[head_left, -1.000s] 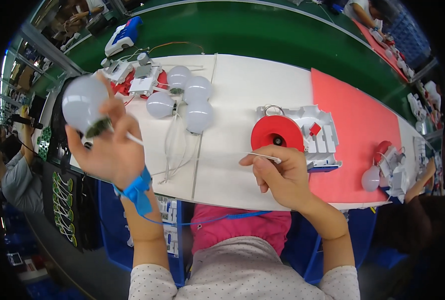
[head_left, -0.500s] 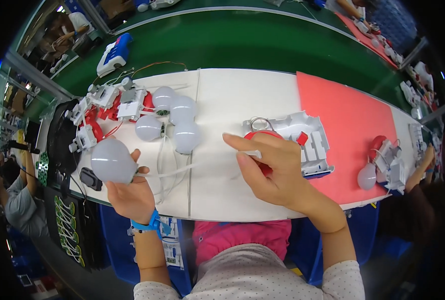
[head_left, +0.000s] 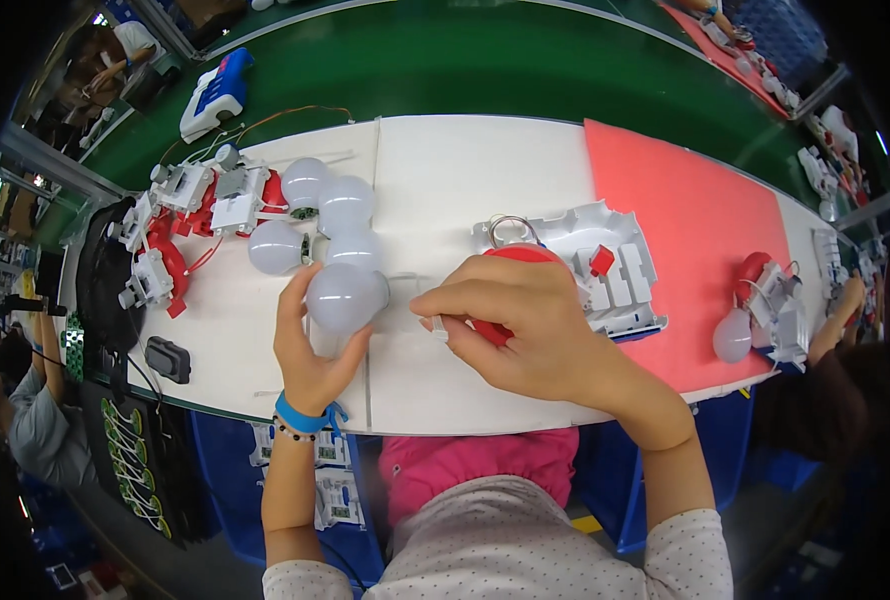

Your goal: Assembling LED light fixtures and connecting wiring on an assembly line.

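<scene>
My left hand (head_left: 310, 365) grips a frosted white light bulb (head_left: 343, 300) between thumb and fingers, its base turned to the right. Opposite it, my right hand (head_left: 550, 335) pinches a small white connector (head_left: 439, 327) between thumb and forefinger. Whether its lead joins the bulb is hard to see here. Under my right hand lies a red round part (head_left: 533, 253), partly covered by the fingers. Just beyond that, an open white plastic housing (head_left: 625, 285) holds a small red block (head_left: 602, 261). Several more bulbs (head_left: 277, 247) lie behind my left hand.
White-and-red assemblies (head_left: 170, 265) cluster at the left, near a small black box (head_left: 168, 359). A blue-and-white device (head_left: 217, 95) stands on the green surface. On the red mat (head_left: 705, 260) at right sits another assembly with a bulb (head_left: 733, 336). Other people work at both sides.
My left hand has carried the bulb right, toward the other hand, and turned its grip around it. My right hand has shifted a little left with the connector.
</scene>
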